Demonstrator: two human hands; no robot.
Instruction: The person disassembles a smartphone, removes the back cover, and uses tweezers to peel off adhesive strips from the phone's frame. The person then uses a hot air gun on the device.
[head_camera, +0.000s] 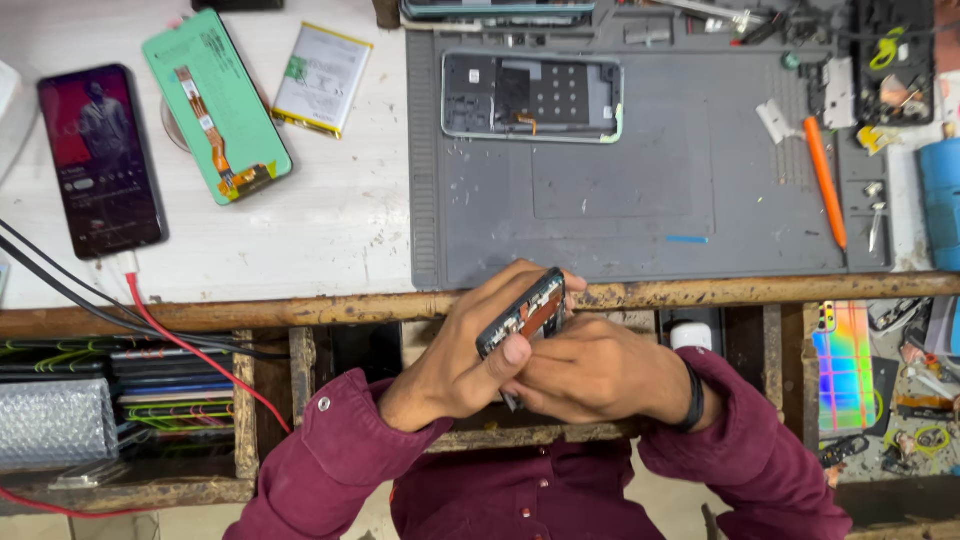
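White workbench (330, 230) with worn wooden edge, grey mat (620, 210) lay on it, beside battery (322, 78), green screen panel (216, 105), lit phone (100, 160), cables (60, 290).

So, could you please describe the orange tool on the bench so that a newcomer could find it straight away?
Start at the large grey rubber work mat covering the right half of the white bench top. Along its right side, past the open phone frame, lies a slim orange plastic pry stick, running top to bottom. It is the only long orange thing there; the bits beside it are small and white or metallic.
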